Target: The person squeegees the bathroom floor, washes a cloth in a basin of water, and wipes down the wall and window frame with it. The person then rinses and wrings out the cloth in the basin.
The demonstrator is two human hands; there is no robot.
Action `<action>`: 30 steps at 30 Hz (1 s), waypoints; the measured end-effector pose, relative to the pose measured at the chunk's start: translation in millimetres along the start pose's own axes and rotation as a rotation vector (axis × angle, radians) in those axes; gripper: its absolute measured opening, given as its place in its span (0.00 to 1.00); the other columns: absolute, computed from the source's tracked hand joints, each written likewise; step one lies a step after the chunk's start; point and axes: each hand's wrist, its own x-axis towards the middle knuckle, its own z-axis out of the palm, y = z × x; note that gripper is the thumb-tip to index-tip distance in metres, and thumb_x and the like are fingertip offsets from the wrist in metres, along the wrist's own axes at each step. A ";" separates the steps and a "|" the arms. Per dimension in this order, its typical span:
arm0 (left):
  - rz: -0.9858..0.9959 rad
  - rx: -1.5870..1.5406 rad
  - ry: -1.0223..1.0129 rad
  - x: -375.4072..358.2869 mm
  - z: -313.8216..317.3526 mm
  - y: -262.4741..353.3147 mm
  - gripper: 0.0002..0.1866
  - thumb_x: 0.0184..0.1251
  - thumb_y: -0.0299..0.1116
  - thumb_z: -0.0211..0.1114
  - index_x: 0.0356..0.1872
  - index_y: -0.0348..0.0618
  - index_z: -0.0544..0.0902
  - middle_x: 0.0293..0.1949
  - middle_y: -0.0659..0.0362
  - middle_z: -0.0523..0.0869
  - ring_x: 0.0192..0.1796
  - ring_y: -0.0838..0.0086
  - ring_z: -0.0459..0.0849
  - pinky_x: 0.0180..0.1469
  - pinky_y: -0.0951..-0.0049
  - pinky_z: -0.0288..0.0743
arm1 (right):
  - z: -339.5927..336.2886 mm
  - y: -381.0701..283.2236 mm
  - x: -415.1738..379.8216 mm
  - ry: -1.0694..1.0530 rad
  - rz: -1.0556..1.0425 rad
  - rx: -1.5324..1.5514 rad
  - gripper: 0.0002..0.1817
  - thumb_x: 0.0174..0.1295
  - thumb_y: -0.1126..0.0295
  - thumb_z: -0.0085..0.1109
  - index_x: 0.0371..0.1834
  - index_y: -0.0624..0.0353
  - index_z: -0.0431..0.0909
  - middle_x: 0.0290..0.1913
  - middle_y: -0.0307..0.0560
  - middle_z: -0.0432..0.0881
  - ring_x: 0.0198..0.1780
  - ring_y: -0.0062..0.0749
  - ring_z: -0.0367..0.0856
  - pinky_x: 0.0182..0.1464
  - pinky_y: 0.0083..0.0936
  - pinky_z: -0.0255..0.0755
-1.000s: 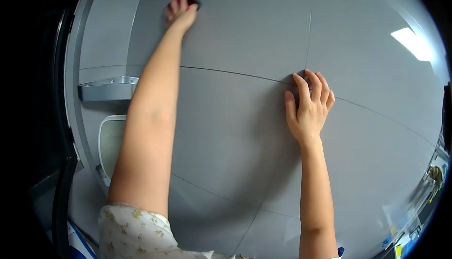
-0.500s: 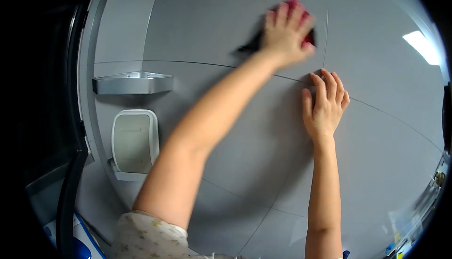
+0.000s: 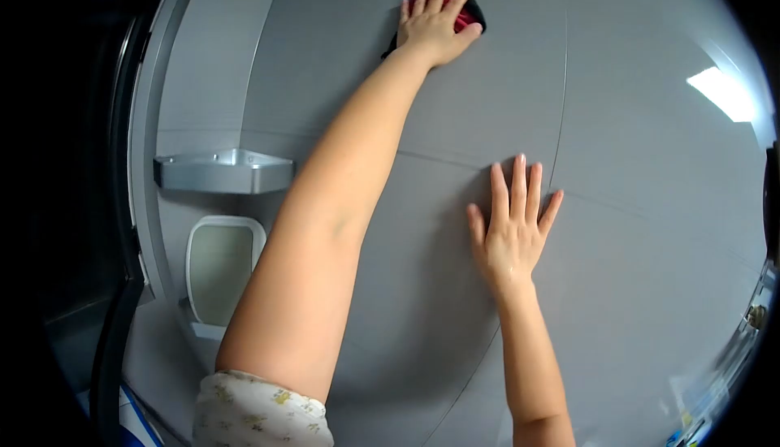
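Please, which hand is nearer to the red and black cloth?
Left. The left hand is spread over the cloth, high on the wall; the right hand is lower and further right, apart from the cloth.

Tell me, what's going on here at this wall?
A person's left hand is spread over a red and black cloth, holding it against the gray wall, high up. The right hand is lower and to the right, palm toward the wall with fingers spread, and no cloth shows under it. Off to the left are a metallic corner shelf and, below it, a white-framed fixture.
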 end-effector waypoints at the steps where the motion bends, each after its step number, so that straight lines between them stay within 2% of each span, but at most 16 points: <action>1: -0.040 0.005 -0.009 16.5 0.4 -10.8 0.38 0.63 0.64 0.49 0.73 0.69 0.53 0.76 0.58 0.44 0.77 0.57 0.41 0.74 0.48 0.36 | 1.8 -0.6 -0.3 -0.017 0.003 -0.026 0.29 0.63 0.51 0.52 0.65 0.52 0.68 0.72 0.50 0.60 0.74 0.47 0.53 0.72 0.58 0.34; 4: -0.184 0.063 -0.042 57.0 0.5 -60.8 0.39 0.62 0.66 0.45 0.73 0.67 0.52 0.76 0.58 0.44 0.77 0.57 0.41 0.73 0.47 0.40 | 2.2 0.1 1.8 -0.013 0.000 -0.052 0.30 0.64 0.46 0.48 0.65 0.52 0.68 0.71 0.51 0.61 0.74 0.47 0.52 0.72 0.58 0.33; 6: -0.321 0.075 -0.054 54.6 -0.9 -104.3 0.40 0.62 0.67 0.44 0.73 0.65 0.52 0.76 0.57 0.45 0.77 0.57 0.42 0.72 0.46 0.42 | 2.5 -0.5 3.2 -0.030 0.006 -0.056 0.31 0.65 0.44 0.45 0.65 0.52 0.68 0.71 0.52 0.61 0.74 0.48 0.52 0.72 0.58 0.33; 9: -0.495 0.044 -0.017 11.9 -1.8 -167.0 0.41 0.61 0.68 0.44 0.73 0.61 0.53 0.76 0.56 0.44 0.77 0.57 0.40 0.71 0.45 0.43 | 1.4 0.4 3.8 -0.026 0.011 -0.039 0.32 0.65 0.43 0.45 0.65 0.53 0.68 0.72 0.51 0.60 0.75 0.47 0.51 0.72 0.58 0.32; 12: -0.773 0.047 0.009 -55.0 1.3 -236.5 0.43 0.60 0.69 0.43 0.73 0.59 0.53 0.75 0.54 0.45 0.76 0.52 0.41 0.71 0.46 0.42 | 1.3 -0.1 3.5 -0.054 0.030 -0.023 0.33 0.65 0.42 0.45 0.65 0.53 0.69 0.72 0.51 0.59 0.75 0.47 0.49 0.72 0.58 0.31; 13: -0.877 0.072 0.015 -69.5 0.5 -250.4 0.44 0.59 0.69 0.44 0.74 0.58 0.52 0.75 0.53 0.45 0.75 0.49 0.43 0.72 0.46 0.42 | 1.1 -1.5 4.3 -0.044 0.033 -0.016 0.33 0.65 0.42 0.45 0.65 0.53 0.69 0.72 0.51 0.59 0.75 0.47 0.49 0.72 0.58 0.31; 14: -0.870 0.075 0.025 -69.0 -5.4 -246.6 0.44 0.59 0.69 0.44 0.74 0.58 0.52 0.75 0.53 0.45 0.75 0.49 0.43 0.72 0.46 0.42 | 1.1 -3.5 4.1 -0.042 0.034 -0.012 0.33 0.64 0.42 0.45 0.65 0.53 0.69 0.73 0.51 0.58 0.76 0.47 0.48 0.72 0.58 0.30; 16: -1.084 0.061 -0.055 -67.8 -11.4 -235.3 0.42 0.60 0.68 0.44 0.74 0.61 0.53 0.75 0.52 0.45 0.75 0.45 0.42 0.72 0.45 0.41 | 0.4 -5.6 3.9 -0.043 0.027 -0.002 0.34 0.64 0.41 0.46 0.65 0.54 0.68 0.73 0.51 0.57 0.76 0.47 0.47 0.73 0.58 0.30; 18: -0.744 0.070 -0.101 -47.7 -5.5 -233.1 0.41 0.60 0.68 0.44 0.73 0.64 0.53 0.76 0.52 0.42 0.75 0.42 0.39 0.72 0.46 0.40 | -1.7 -3.9 3.9 -0.041 0.038 0.005 0.35 0.63 0.41 0.47 0.65 0.55 0.68 0.73 0.51 0.58 0.76 0.47 0.47 0.73 0.57 0.29; 20: -0.558 -0.013 -0.104 -15.7 -7.7 -191.3 0.40 0.60 0.67 0.45 0.73 0.67 0.53 0.76 0.54 0.41 0.75 0.43 0.38 0.73 0.48 0.40 | -2.8 -5.3 4.5 -0.043 0.042 0.007 0.35 0.63 0.40 0.47 0.65 0.55 0.68 0.73 0.51 0.58 0.76 0.48 0.47 0.73 0.57 0.29; 22: -0.435 -0.037 -0.105 16.5 -10.5 -155.0 0.40 0.60 0.66 0.46 0.73 0.65 0.54 0.76 0.55 0.43 0.76 0.46 0.40 0.73 0.51 0.41 | -3.0 -4.5 3.4 -0.052 0.033 -0.001 0.36 0.63 0.40 0.47 0.65 0.56 0.68 0.73 0.52 0.58 0.76 0.48 0.47 0.73 0.57 0.29; 25: -0.361 -0.038 -0.090 37.0 -7.4 -136.6 0.40 0.61 0.65 0.45 0.73 0.63 0.55 0.76 0.56 0.45 0.77 0.52 0.41 0.74 0.51 0.43 | -0.6 -2.7 4.0 -0.057 0.022 -0.011 0.37 0.62 0.39 0.47 0.65 0.56 0.67 0.73 0.52 0.57 0.76 0.49 0.47 0.73 0.57 0.29; 26: -0.343 -0.009 -0.094 34.4 -11.0 -138.7 0.41 0.61 0.65 0.46 0.73 0.59 0.55 0.76 0.56 0.46 0.77 0.54 0.43 0.74 0.53 0.45 | -0.7 -2.6 5.3 -0.061 0.022 -0.014 0.37 0.62 0.39 0.47 0.65 0.56 0.67 0.73 0.52 0.57 0.76 0.49 0.47 0.73 0.57 0.29; 30: -0.472 0.076 -0.066 15.0 -16.4 -156.9 0.42 0.61 0.66 0.47 0.73 0.57 0.57 0.75 0.58 0.50 0.76 0.55 0.47 0.73 0.58 0.52 | 0.0 -1.9 4.0 -0.080 0.027 -0.010 0.38 0.62 0.37 0.45 0.66 0.56 0.67 0.73 0.52 0.57 0.76 0.48 0.46 0.73 0.57 0.28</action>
